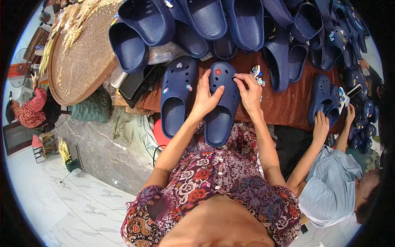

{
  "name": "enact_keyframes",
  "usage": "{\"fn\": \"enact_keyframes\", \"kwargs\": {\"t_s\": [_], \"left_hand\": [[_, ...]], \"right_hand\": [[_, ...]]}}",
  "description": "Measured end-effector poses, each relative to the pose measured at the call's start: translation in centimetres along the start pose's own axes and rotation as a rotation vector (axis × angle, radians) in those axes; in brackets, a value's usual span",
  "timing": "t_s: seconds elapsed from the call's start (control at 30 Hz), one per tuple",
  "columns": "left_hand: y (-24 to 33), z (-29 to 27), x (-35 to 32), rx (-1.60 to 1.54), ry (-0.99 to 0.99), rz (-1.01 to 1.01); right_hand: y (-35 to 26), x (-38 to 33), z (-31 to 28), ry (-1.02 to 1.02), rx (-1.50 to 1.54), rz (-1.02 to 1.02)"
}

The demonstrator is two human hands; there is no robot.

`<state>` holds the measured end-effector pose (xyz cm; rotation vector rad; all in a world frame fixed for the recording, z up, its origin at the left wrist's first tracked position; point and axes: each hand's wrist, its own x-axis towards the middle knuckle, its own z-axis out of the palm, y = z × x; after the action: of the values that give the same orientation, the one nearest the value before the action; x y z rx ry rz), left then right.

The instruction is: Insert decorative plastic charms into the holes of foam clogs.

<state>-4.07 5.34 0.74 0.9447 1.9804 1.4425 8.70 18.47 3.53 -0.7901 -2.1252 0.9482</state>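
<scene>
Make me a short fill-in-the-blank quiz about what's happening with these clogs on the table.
1. The left hand steadies a clog coloured dark ____.
2. The right hand presses at the clog's ____ end.
3. A round charm on that clog is coloured ____.
4. The woven tray lies to the person's ____.

Missing words: blue; toe; red; left

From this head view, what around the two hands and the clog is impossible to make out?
- Right hand: its fingertips cover whatever they pinch at the clog; too small to tell.
- Left hand: its palm hides the clog's middle.
- Small charms on the brown table: too small to tell shapes.
- Clog pile: cut off by the top edge.
- Right rim: dark and bent, clogs there blur together.
</scene>
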Motion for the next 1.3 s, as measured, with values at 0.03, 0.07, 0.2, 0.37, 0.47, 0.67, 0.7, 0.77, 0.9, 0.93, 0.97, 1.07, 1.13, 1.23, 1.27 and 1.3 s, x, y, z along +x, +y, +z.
{"fn": "enact_keyframes", "kwargs": {"t_s": [0.03, 0.07, 0.2, 0.37, 0.47, 0.67, 0.7, 0.77, 0.9, 0.93, 0.97, 1.07, 1.13, 1.23, 1.27, 1.3], "left_hand": [[0.0, 0.0, -0.1, -0.008, 0.005, -0.001], [-0.1, 0.0, -0.1, -0.016, 0.009, -0.002], [0.6, -0.1, -0.6, 0.018, 0.017, -0.018], [0.8, -0.1, -0.7, 0.041, 0.023, 0.001], [1.0, -0.1, -0.6, 0.075, 0.016, -0.026], [1.3, -0.1, -0.6, 0.122, 0.013, -0.033], [1.5, -0.1, -0.5, 0.121, 0.01, -0.032], [1.7, -0.3, -0.5, 0.141, 0.02, -0.029], [2.0, -0.4, -0.6, 0.136, 0.009, -0.066], [2.0, -0.4, -0.6, 0.139, 0.013, -0.065], [1.9, -0.3, -0.6, 0.141, 0.017, -0.065], [1.7, -0.3, -0.6, 0.146, 0.026, -0.021], [1.6, -0.2, -0.6, 0.147, 0.026, -0.021], [1.6, -0.1, -0.6, 0.145, 0.034, -0.017], [1.7, -0.1, -0.7, 0.142, 0.042, -0.012], [1.7, 0.0, -0.7, 0.141, 0.04, -0.011]], "right_hand": [[0.0, -0.1, 0.0, -0.001, 0.007, -0.005], [0.0, -0.2, 0.0, -0.003, 0.008, -0.006], [0.0, -0.5, -0.1, -0.017, -0.011, -0.088], [0.0, 0.8, -0.9, -0.164, 0.078, 0.111], [0.8, 1.5, -0.6, -0.236, 0.239, 0.264], [3.0, 1.3, 0.4, -0.272, 0.44, 0.348], [3.4, 1.2, 0.3, -0.301, 0.51, 0.377], [3.4, 1.3, 0.4, -0.314, 0.512, 0.386], [3.4, 1.6, 0.6, -0.303, 0.495, 0.411], [3.3, 1.7, 0.5, -0.303, 0.495, 0.411], [3.3, 1.9, 0.5, -0.34, 0.469, 0.413], [3.9, 2.3, 0.4, -0.427, 0.419, 0.436], [4.4, 2.7, 0.2, -0.479, 0.394, 0.458], [4.6, 3.3, 0.0, -0.543, 0.388, 0.468], [4.5, 3.6, -0.2, -0.562, 0.383, 0.492], [4.4, 3.8, -0.3, -0.58, 0.379, 0.515]]}}
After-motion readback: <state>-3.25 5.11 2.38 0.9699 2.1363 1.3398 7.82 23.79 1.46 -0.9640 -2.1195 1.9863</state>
